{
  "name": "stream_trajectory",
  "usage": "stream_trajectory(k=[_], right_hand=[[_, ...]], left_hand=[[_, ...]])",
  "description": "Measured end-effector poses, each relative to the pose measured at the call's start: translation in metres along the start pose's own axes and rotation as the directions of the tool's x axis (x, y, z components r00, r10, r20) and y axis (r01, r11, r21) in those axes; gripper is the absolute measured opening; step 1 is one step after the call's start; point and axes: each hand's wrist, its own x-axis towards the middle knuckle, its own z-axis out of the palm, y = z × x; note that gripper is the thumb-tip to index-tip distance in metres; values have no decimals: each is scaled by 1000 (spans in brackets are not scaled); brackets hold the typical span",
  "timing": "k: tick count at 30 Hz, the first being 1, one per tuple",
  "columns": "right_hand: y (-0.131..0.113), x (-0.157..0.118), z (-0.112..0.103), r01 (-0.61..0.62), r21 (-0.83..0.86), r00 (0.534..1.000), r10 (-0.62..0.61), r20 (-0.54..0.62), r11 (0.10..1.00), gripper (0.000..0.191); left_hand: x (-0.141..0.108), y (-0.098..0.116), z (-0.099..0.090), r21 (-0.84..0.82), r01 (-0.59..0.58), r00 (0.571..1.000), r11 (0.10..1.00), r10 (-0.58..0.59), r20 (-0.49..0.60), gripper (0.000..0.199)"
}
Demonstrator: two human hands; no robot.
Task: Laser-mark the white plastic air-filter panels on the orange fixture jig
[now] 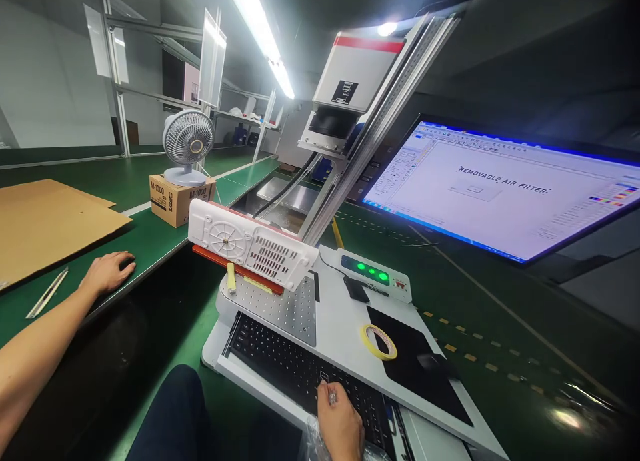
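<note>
Curling over the black keyboard (283, 354), the right hand (341, 419) may hold clear plastic (314, 435); one cannot tell. The left hand (107, 274) lies loose on the green bench (150, 242), well apart. Farther off, the white panel (249, 242) leans above the holey plate (300, 316), seemingly set up; what's left doesn't show.

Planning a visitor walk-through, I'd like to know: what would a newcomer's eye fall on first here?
Probably the glowing monitor at right, its screen reading "REMOVABLE AIR FILTER", then the white vented panel left of centre, above an orange strip. Nearer the viewer, the right hand is over the black keyboard, with crumpled clear plastic by the wrist, while the left hand rests on the green table at left.
</note>
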Motion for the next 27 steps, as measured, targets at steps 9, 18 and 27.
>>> stream_trajectory(k=[9, 18, 27], right_hand=[[-4, 0, -3, -21, -42, 999, 23, 43, 999, 31], [-5, -1, -5, -34, -17, 999, 35, 20, 999, 29], [-9, 0, -8, -50, -29, 997, 52, 55, 998, 30]], left_hand=[[-4, 12, -13, 106, 25, 994, 994, -37, 104, 65], [-3, 10, -9, 34, 15, 998, 999, -17, 60, 58], [-5, 13, -8, 68, 12, 997, 998, -18, 75, 61]])
